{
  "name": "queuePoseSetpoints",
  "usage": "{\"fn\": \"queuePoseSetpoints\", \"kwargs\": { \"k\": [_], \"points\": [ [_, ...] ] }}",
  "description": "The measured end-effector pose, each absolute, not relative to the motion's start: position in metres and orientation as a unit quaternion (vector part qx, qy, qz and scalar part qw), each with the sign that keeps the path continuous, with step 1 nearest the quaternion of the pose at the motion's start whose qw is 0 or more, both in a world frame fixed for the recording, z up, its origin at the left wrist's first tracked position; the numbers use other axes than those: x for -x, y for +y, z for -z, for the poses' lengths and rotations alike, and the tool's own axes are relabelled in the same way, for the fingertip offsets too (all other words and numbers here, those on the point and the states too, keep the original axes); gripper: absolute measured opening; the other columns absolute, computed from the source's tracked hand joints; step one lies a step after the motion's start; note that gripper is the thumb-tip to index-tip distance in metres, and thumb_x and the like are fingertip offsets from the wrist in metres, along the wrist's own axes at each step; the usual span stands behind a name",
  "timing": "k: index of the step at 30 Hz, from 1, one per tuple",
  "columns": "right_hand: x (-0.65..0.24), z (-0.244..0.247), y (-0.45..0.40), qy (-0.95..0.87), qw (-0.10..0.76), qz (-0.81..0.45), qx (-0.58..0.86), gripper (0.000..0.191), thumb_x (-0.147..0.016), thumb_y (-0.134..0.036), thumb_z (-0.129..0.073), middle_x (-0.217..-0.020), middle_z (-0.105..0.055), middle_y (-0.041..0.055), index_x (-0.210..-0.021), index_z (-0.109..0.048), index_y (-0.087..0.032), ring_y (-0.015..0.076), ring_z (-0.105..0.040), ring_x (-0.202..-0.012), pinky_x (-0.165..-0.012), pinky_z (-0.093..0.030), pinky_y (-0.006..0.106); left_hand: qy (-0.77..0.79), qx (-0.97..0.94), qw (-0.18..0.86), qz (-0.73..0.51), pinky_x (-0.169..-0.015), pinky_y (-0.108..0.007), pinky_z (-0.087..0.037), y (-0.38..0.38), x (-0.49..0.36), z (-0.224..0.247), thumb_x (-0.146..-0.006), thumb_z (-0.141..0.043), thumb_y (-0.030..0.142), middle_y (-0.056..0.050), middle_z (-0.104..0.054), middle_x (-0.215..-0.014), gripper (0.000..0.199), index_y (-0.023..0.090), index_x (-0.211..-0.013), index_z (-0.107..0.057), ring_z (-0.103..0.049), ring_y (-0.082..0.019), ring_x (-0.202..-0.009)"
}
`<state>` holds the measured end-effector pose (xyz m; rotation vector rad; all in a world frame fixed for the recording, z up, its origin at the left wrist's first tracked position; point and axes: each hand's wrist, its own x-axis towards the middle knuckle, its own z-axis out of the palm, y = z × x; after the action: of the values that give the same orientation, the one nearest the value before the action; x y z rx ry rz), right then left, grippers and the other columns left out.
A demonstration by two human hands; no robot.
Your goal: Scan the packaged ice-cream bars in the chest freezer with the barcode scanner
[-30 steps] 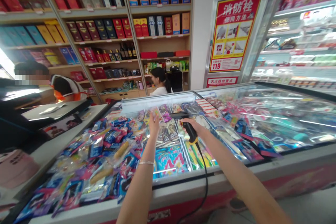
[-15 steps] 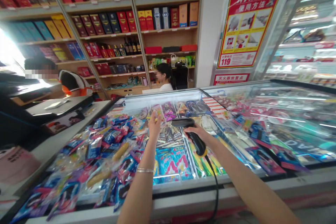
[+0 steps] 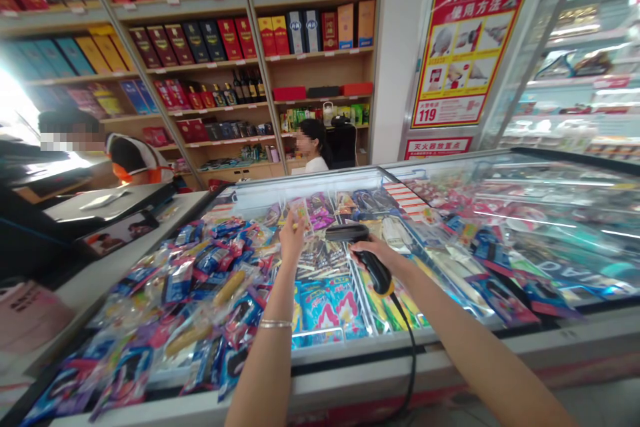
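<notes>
My right hand point(image 3: 383, 257) is wrapped round the handle of a black barcode scanner point(image 3: 375, 269), whose head points left and whose cable hangs down over the freezer's front. My left hand point(image 3: 293, 233) is raised just left of the scanner head, fingers closed round something small that I cannot make out. Below both hands, inside the chest freezer point(image 3: 370, 350), are dark striped packets point(image 3: 325, 253) and blue-and-pink packets point(image 3: 325, 307). Many wrapped packets point(image 3: 200, 280) are heaped on the left part of the freezer top.
A counter with a phone-like screen point(image 3: 120, 233) and a pink tub point(image 3: 33, 313) stands at the left. Two people are behind the freezer, one in an orange-trimmed vest point(image 3: 137, 160). Shelves of boxes point(image 3: 175, 43) line the back wall. Glass point(image 3: 550, 227) covers the right side.
My left hand has shifted slightly left, and its fingers look more turned in. The view has moved a little. My right hand still holds the scanner in nearly the same place.
</notes>
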<state>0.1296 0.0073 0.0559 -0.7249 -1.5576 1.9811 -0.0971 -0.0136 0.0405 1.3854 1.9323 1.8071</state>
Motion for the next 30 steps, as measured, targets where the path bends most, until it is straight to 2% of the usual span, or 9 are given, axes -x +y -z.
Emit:
{"fn": "queuePoseSetpoints", "kwargs": {
  "k": [4, 10, 15, 21, 24, 26, 30],
  "points": [
    [-0.13, -0.053, 0.007, -0.578, 0.259, -0.736, 0.239, 0.018, -0.064, -0.031, -0.063, -0.052, -0.054, -0.0018, -0.063, -0.054, -0.015, 0.0085, -0.045, -0.037, -0.035, -0.033, 0.022, 0.637, -0.463, 0.111, -0.607, -0.066, -0.027, -0.05, -0.012, 0.099, -0.037, -0.083, -0.054, 0.032, -0.007, -0.069, -0.099, 0.047, 0.022, -0.129, -0.052, -0.066, -0.018, -0.072],
    [-0.131, -0.056, 0.002, -0.586, 0.258, -0.723, 0.259, 0.016, -0.065, -0.031, -0.061, -0.052, -0.054, -0.0021, -0.065, -0.056, -0.015, 0.008, -0.044, -0.037, -0.037, -0.034, 0.022, 0.644, -0.478, 0.08, -0.591, -0.087, -0.03, -0.046, -0.01, 0.103, -0.035, -0.083, -0.053, 0.031, -0.006, -0.068, -0.104, 0.043, 0.023, -0.125, -0.055, -0.063, -0.021, -0.097],
    [-0.132, -0.057, 0.002, -0.592, 0.269, -0.723, 0.233, 0.016, -0.067, -0.03, -0.062, -0.052, -0.054, -0.0017, -0.064, -0.055, -0.016, 0.0082, -0.044, -0.039, -0.037, -0.033, 0.022, 0.645, -0.484, 0.085, -0.585, -0.085, -0.03, -0.047, -0.011, 0.102, -0.035, -0.083, -0.052, 0.03, -0.006, -0.066, -0.111, 0.043, 0.025, -0.126, -0.054, -0.061, -0.021, -0.1],
    [-0.132, -0.055, 0.004, -0.588, 0.272, -0.73, 0.216, 0.019, -0.068, -0.031, -0.063, -0.053, -0.053, -0.0012, -0.063, -0.055, -0.015, 0.0079, -0.045, -0.04, -0.038, -0.034, 0.021, 0.649, -0.455, 0.093, -0.603, -0.083, -0.031, -0.049, -0.01, 0.101, -0.035, -0.08, -0.057, 0.032, -0.005, -0.069, -0.1, 0.044, 0.023, -0.123, -0.057, -0.062, -0.021, -0.095],
    [-0.132, -0.057, 0.004, -0.581, 0.274, -0.732, 0.227, 0.019, -0.067, -0.032, -0.064, -0.053, -0.054, -0.0016, -0.067, -0.057, -0.014, 0.0078, -0.046, -0.039, -0.037, -0.034, 0.021, 0.626, -0.405, 0.142, -0.651, -0.081, -0.031, -0.051, -0.007, 0.102, -0.032, -0.078, -0.06, 0.035, -0.006, -0.068, -0.1, 0.045, 0.023, -0.122, -0.056, -0.063, -0.021, -0.095],
    [-0.13, -0.058, 0.004, -0.572, 0.278, -0.735, 0.235, 0.021, -0.066, -0.034, -0.064, -0.055, -0.055, -0.0015, -0.072, -0.06, -0.013, 0.0077, -0.046, -0.039, -0.036, -0.035, 0.02, 0.582, -0.336, 0.214, -0.709, -0.076, -0.031, -0.053, -0.003, 0.103, -0.03, -0.078, -0.061, 0.038, -0.006, -0.068, -0.098, 0.046, 0.022, -0.12, -0.055, -0.065, -0.019, -0.089],
    [-0.129, -0.059, 0.007, -0.551, 0.29, -0.742, 0.246, 0.029, -0.067, -0.037, -0.063, -0.064, -0.061, 0.0016, -0.082, -0.065, -0.011, 0.0086, -0.051, -0.042, -0.039, -0.04, 0.021, 0.481, -0.222, 0.322, -0.785, -0.067, -0.026, -0.053, 0.0, 0.104, -0.025, -0.067, -0.072, 0.036, -0.004, -0.068, -0.085, 0.041, 0.018, -0.102, -0.059, -0.066, -0.014, -0.074]
  ]
}}
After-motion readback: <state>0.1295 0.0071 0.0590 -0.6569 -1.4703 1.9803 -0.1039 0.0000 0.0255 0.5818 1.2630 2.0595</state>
